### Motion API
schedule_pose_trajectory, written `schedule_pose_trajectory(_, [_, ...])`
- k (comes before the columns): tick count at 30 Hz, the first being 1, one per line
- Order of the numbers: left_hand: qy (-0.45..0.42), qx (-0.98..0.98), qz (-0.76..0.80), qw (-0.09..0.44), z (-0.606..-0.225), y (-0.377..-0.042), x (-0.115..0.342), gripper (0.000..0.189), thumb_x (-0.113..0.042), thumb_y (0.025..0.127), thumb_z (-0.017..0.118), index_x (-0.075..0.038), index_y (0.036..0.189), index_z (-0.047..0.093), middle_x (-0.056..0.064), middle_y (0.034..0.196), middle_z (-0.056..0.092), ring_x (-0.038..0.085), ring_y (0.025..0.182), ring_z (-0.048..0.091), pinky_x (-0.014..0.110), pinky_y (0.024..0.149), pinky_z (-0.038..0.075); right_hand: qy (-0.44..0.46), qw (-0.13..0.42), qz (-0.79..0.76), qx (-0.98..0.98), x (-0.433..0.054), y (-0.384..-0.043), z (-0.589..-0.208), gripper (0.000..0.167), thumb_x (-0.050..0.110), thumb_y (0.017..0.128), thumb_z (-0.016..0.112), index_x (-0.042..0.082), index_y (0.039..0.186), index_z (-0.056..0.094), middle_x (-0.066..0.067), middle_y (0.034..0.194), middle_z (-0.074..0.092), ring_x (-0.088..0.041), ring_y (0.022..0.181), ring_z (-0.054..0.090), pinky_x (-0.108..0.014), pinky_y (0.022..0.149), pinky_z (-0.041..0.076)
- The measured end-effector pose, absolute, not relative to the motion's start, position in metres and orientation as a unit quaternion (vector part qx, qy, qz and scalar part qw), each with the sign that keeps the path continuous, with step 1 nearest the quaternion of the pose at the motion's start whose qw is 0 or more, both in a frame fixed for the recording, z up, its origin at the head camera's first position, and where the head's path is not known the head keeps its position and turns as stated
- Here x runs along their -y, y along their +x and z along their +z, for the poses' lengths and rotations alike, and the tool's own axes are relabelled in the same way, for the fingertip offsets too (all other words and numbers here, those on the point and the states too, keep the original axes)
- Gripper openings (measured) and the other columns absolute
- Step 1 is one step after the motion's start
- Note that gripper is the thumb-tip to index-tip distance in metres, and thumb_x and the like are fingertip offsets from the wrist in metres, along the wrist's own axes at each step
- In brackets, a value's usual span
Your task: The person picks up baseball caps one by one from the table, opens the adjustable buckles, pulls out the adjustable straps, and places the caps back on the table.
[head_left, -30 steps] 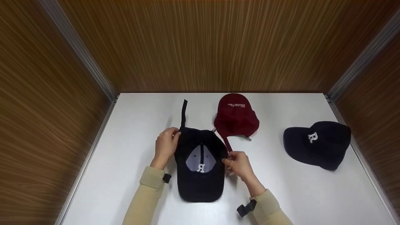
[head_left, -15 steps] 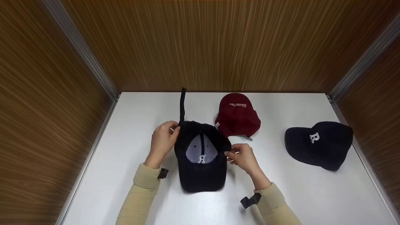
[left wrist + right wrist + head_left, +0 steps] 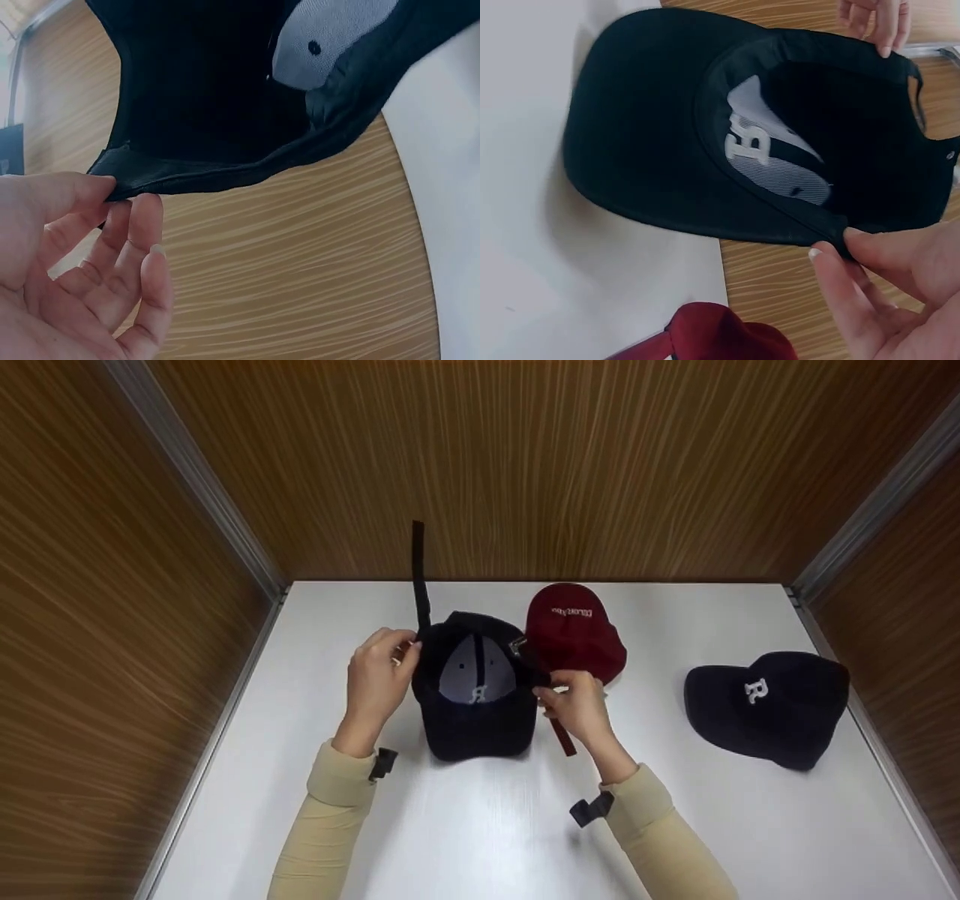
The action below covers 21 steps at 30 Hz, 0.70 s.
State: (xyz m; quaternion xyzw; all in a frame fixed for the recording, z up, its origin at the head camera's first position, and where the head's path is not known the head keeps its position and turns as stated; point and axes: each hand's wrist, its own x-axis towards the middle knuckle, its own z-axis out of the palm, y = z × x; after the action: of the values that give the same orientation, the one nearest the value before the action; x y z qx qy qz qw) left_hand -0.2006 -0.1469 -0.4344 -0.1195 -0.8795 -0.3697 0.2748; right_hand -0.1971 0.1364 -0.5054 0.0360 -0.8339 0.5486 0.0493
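A black baseball cap [image 3: 478, 731], its inside facing up and its brim toward me, is held between both hands. Grey lining and a reversed white R show inside it. My left hand [image 3: 379, 679] pinches the left rim near the base of a long black strap [image 3: 420, 577] that points away from me. In the left wrist view, thumb and fingers grip the sweatband edge [image 3: 225, 176]. My right hand [image 3: 581, 709] pinches the right rim; the right wrist view shows the brim [image 3: 645, 127] raised over the table. A metal buckle [image 3: 517, 646] shows at the cap's back right.
A dark red cap [image 3: 574, 634] lies behind my right hand, its red strap [image 3: 564, 737] coming out below that hand. At the right edge of the white table [image 3: 480, 840] lies a navy cap [image 3: 787, 712] with a white R. Wood-grain panels [image 3: 480, 472] enclose the back and sides.
Both hands have carried the black cap away from me, toward the back panel, and its strap now reaches farther up the view. The red and navy caps have stayed in place.
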Motion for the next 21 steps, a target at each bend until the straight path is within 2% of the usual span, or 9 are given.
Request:
schedule_pose_trajectory(6, [-0.126,0.856,-0.386,0.319,-0.442,-0.2,0.151,0.006,-0.005,0.09,0.07,0.0,0.093,0.072,0.006,0.085,0.068,0.016,0.074,0.067,0.032,0.064,0.054,0.049,0.149,0.559,0.814,-0.124,-0.217,-0.509,0.005,-0.007,0.082,0.074,-0.003,0.08,0.073,-0.011,0.072,0.067,-0.025,0.058,0.069,-0.025,0.051,0.054])
schedule_pose_trajectory(10, [-0.142,0.844,-0.387,0.343,-0.454,-0.2,0.155,0.004,-0.003,0.089,0.07,-0.001,0.092,0.072,0.006,0.086,0.068,0.016,0.075,0.066,0.032,0.066,0.053,0.066,0.214,0.545,0.808,-0.117,-0.229,-0.516,0.011,-0.013,0.079,0.069,-0.004,0.084,0.074,-0.009,0.077,0.067,-0.019,0.06,0.067,-0.021,0.049,0.052])
schedule_pose_trajectory(13, [-0.155,0.837,-0.388,0.354,-0.463,-0.199,0.157,0.003,-0.001,0.088,0.071,-0.003,0.091,0.072,0.005,0.086,0.068,0.016,0.076,0.065,0.033,0.067,0.053,0.069,0.25,0.518,0.815,-0.113,-0.236,-0.521,0.016,-0.013,0.077,0.068,-0.001,0.084,0.076,-0.009,0.077,0.069,-0.017,0.065,0.067,-0.025,0.055,0.053])
schedule_pose_trajectory(17, [-0.169,0.829,-0.393,0.361,-0.476,-0.196,0.16,0.007,0.002,0.086,0.073,-0.004,0.09,0.072,0.004,0.087,0.069,0.017,0.079,0.066,0.033,0.069,0.054,0.056,0.273,0.502,0.819,-0.108,-0.241,-0.53,0.015,-0.008,0.076,0.072,0.002,0.086,0.078,-0.009,0.082,0.073,-0.02,0.073,0.069,-0.036,0.066,0.055])
schedule_pose_trajectory(21, [-0.182,0.829,-0.393,0.354,-0.489,-0.192,0.162,0.007,0.0,0.086,0.074,-0.004,0.09,0.073,0.004,0.089,0.069,0.018,0.083,0.068,0.033,0.073,0.054,0.03,0.242,0.54,0.806,-0.106,-0.24,-0.534,0.016,-0.006,0.081,0.071,0.001,0.093,0.078,-0.01,0.084,0.074,-0.019,0.074,0.069,-0.035,0.067,0.055])
